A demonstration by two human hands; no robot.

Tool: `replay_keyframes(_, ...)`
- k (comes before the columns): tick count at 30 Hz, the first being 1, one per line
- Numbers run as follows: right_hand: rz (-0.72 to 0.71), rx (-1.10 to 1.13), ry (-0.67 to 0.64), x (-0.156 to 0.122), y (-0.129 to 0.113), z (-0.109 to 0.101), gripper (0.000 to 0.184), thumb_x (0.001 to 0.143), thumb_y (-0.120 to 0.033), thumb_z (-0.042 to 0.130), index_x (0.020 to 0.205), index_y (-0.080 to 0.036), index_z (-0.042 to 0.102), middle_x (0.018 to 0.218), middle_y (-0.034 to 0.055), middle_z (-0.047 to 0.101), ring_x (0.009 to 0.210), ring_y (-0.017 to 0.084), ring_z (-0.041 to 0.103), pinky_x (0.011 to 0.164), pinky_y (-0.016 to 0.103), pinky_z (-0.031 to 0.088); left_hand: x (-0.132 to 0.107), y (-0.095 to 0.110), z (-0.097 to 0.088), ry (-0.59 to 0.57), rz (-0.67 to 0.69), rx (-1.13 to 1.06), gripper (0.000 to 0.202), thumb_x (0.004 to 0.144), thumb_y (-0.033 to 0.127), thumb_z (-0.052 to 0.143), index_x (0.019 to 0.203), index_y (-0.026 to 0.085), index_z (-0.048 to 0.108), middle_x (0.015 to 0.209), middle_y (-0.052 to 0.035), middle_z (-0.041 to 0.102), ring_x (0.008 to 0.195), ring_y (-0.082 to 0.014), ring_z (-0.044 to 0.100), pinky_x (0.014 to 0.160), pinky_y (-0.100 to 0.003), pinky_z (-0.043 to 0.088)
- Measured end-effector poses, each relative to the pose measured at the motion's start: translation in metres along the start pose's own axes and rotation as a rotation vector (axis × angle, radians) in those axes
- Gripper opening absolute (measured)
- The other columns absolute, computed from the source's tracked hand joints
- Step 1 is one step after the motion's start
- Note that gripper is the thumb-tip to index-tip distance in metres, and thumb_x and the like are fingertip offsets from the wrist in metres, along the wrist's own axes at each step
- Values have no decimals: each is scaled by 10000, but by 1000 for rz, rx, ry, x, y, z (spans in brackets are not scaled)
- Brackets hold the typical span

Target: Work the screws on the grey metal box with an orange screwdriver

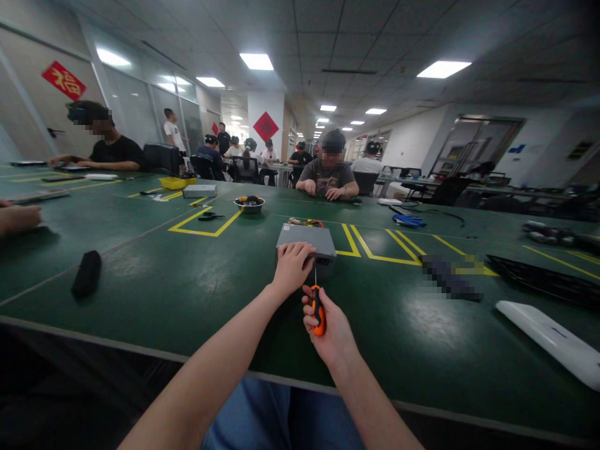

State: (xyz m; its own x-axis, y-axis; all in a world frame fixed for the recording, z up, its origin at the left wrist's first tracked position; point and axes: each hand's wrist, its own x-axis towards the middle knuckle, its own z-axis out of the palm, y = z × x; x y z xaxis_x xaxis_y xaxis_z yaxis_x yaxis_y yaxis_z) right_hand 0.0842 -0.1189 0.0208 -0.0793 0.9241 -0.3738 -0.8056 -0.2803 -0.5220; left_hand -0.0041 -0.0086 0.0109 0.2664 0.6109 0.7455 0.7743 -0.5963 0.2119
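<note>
A grey metal computer power supply (304, 236) sits on the green table in front of me, with coloured wires (307, 223) behind it. My left hand (293, 265) grips its near left part, fingers laid together across the top. In my right hand (325, 319) is a screwdriver (319, 310) with an orange and black handle, fingers wrapped round it. The thin shaft points away from me at the near face of the power supply. Whether the tip sits in a screw cannot be made out.
A metal bowl (249, 204) of small parts stands beyond, left of the power supply. A black block (87, 274) lies left; a white casing (548, 337) and a dark panel (539, 278) lie right. Across the table a person (328, 172) works; another's hand (19, 219) reaches in at left.
</note>
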Motion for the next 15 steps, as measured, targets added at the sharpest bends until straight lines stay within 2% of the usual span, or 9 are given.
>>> replay_keyframes(3, -33, 15, 39, 0, -1, 0, 212, 902, -178, 443, 733, -100, 543, 598, 0, 514, 399, 15, 420, 294, 66, 280, 0, 1, -1, 1, 7, -7, 193, 834, 228, 496, 1015, 266, 550, 1123, 3, 589, 1066, -175, 489, 921, -367, 292)
replay_keyframes(9, 56, 33, -89, 1, -3, 1, 312, 945, -258, 333, 862, -80, 576, 622, 18, 528, 438, 38, 466, 350, 97, 392, 0, 1, -1, -2, 4, -10, 193, 825, 217, 509, 1005, 265, 560, 1116, -1, 593, 1067, -174, 493, 921, -365, 293)
replay_keyframes(11, 30, 43, -62, 2, -2, 2, 277, 928, -270, 377, 820, -98, 565, 637, 24, 532, 443, 43, 464, 327, 95, 366, 0, 2, -1, -8, -1, -8, 198, 827, 219, 506, 1011, 264, 562, 1117, -9, 592, 1070, -176, 492, 925, -366, 294)
replay_keyframes(15, -49, 71, 19, 1, -2, 3, 174, 875, -138, 458, 709, -123, 506, 612, -3, 493, 409, 21, 415, 291, 69, 286, 0, 2, -2, -5, -1, -10, 202, 830, 218, 497, 1016, 265, 560, 1120, -10, 590, 1077, -182, 488, 925, -371, 295)
